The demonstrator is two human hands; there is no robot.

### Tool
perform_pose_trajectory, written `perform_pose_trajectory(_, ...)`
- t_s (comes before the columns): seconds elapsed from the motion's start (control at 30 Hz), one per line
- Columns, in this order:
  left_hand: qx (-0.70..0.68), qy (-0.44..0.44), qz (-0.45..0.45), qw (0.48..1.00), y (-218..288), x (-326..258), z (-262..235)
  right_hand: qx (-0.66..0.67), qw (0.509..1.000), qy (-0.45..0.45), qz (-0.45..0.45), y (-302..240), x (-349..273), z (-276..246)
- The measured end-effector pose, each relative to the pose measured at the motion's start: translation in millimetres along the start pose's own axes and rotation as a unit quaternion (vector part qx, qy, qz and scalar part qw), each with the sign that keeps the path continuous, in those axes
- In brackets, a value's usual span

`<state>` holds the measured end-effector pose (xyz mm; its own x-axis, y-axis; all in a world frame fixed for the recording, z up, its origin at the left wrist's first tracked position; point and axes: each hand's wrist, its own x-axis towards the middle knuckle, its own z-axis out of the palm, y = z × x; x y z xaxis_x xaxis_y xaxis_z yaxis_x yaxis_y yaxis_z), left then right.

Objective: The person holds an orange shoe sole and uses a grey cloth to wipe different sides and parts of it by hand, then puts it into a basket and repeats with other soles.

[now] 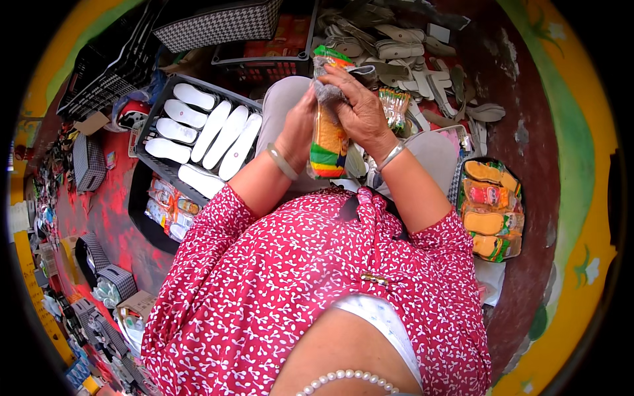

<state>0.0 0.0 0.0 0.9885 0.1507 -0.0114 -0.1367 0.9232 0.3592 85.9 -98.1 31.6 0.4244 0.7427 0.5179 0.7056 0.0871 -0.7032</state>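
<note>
In the head view, I am holding a clear packet [329,135] with an orange insole and green, red and yellow printing out in front of my body, above the gap between my knees. My hands are coming together on it: my right hand [360,109] is gripping its upper part from the right, fingers folding over the front, while my left hand [298,125] is pressing in along its left edge. The packet's long axis is running almost straight up and down the picture, one end pointing toward my lap and the other away from me, and it is lying right between my palms, so neither hand is reaching for it; the right is covering more of its face. I judge that any turn or shift is depending on that upper end, where my right fingers are bunching around a grey fuzzy piece [325,92]. Whether that piece is belonging inside the wrapping or sitting over it, I cannot tell. My left fingertips are disappearing behind the packet, so I cannot tell how tightly they are closing, and its back is facing away from view. Beyond, the loose grey insoles [399,50] are overlapping too much for counting, and my right knee [432,155] is partly hiding behind my forearm.
</note>
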Motion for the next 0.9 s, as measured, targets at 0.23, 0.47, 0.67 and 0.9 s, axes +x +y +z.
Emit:
perform_pose_trajectory(0.23,0.001,-0.024,0.030,0.999,22,32,10,0.091,0.993,-0.075,0.008,-32,0,-12)
perform_pose_trajectory(0.47,-0.046,-0.047,-0.006,0.998,38,34,7,0.108,0.985,-0.125,-0.045,-44,-14,-14)
perform_pose_trajectory(0.67,-0.102,-0.059,-0.058,0.991,30,34,10,-0.013,0.990,-0.067,-0.126,-53,-36,-4)
perform_pose_trajectory(0.9,-0.129,-0.034,-0.092,0.987,6,26,29,-0.059,0.991,-0.010,-0.121,-58,-18,-8)
